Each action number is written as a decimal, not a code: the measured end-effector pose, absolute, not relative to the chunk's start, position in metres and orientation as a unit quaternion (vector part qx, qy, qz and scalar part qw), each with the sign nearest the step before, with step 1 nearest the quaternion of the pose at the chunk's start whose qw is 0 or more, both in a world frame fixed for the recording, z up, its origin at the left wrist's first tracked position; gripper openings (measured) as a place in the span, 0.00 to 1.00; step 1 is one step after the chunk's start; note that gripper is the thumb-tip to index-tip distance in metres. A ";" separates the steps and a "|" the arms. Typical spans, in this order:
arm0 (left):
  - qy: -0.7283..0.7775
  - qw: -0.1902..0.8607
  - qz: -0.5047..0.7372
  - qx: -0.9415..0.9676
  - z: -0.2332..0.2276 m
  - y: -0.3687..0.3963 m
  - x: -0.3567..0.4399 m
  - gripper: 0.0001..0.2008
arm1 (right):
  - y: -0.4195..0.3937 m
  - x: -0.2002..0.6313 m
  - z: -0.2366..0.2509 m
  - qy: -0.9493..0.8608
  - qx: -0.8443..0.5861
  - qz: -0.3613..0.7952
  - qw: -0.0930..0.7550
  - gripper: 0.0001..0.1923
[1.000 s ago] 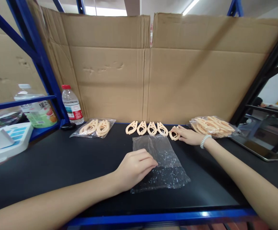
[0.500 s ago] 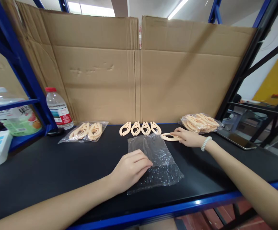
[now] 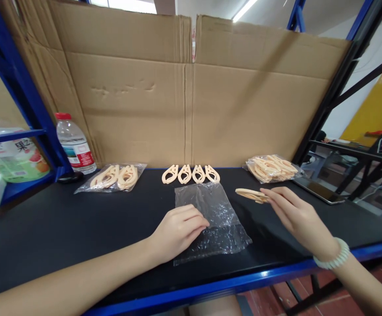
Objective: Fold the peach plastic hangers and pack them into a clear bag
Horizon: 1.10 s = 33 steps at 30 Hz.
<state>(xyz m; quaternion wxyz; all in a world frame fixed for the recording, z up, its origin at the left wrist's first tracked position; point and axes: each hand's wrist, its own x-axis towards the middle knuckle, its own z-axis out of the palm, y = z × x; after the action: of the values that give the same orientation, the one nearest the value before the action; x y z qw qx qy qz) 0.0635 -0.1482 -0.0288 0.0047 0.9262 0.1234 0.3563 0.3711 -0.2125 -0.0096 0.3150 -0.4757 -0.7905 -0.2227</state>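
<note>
My left hand (image 3: 181, 230) rests on a flat clear plastic bag (image 3: 215, 204), its fingers pinched together on the film near the bag's middle. In my right hand (image 3: 296, 215), held above the table right of the bag, is a beige plastic piece (image 3: 250, 194) shaped like an open teardrop loop. Thumb and fingers grip one end of it, and it is seen nearly edge-on. Several matching beige loop pieces (image 3: 184, 174) lie in a row behind the bag; the rightmost touches or nearly touches the bag's far edge.
Filled bags of beige pieces lie at the back left (image 3: 127, 177) and back right (image 3: 270, 169). A phone-like flat device (image 3: 321, 192) is beside the right one. A red-capped bottle (image 3: 75, 147) and a black object (image 3: 70, 177) stand left. Cardboard (image 3: 138, 109) walls the back.
My right hand has lifted the beige loop piece off the table and drawn it right and nearer to me. My left hand stays on the bag. The view has shifted slightly.
</note>
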 end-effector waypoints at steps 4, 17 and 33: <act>0.127 0.000 0.354 0.927 -0.029 -0.148 0.064 0.08 | -0.261 0.342 0.008 -0.797 -0.411 -0.247 0.367 0.19; 0.125 0.002 0.339 0.932 -0.027 -0.148 0.067 0.09 | -0.256 0.260 -0.012 -0.889 -0.272 -0.333 0.155 0.17; 0.138 -0.032 0.326 0.934 -0.029 -0.147 0.068 0.10 | -0.208 0.268 -0.016 -0.865 -0.334 -0.350 0.130 0.10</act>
<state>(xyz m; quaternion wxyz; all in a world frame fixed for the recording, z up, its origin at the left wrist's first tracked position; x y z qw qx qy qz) 0.0678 -0.1465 -0.0292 -0.0325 0.9345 0.1383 0.3264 0.2681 -0.2080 -0.0159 0.1302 -0.3344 -0.8651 -0.3505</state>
